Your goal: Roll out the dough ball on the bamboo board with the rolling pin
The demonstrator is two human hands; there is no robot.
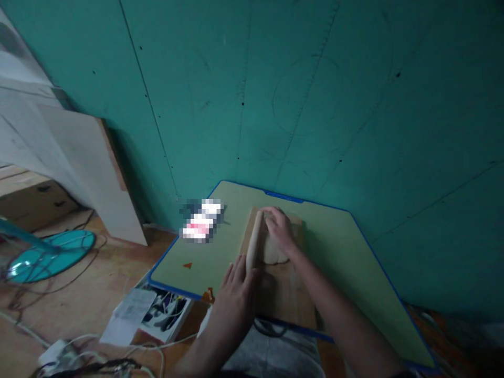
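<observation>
A pale rolling pin (254, 239) lies lengthwise along the left part of a wooden board (285, 294). Its near end is in my left hand (240, 283), with the thumb on one side and the fingers on the other. At the far end, my right hand (279, 227) curls its fingers over the tip. A flat sheet of pale dough (273, 253) spreads on the board to the right of the pin, partly under my right hand and forearm. The dough's front edge is uneven.
The board rests on a pale green folding table (334, 247) with a blue rim. A blurred-out item (202, 220) lies on its left side. A green wall (244, 105) rises behind. On the floor at left are a box of cables (167, 315), loose cords and a turquoise round base (59, 254).
</observation>
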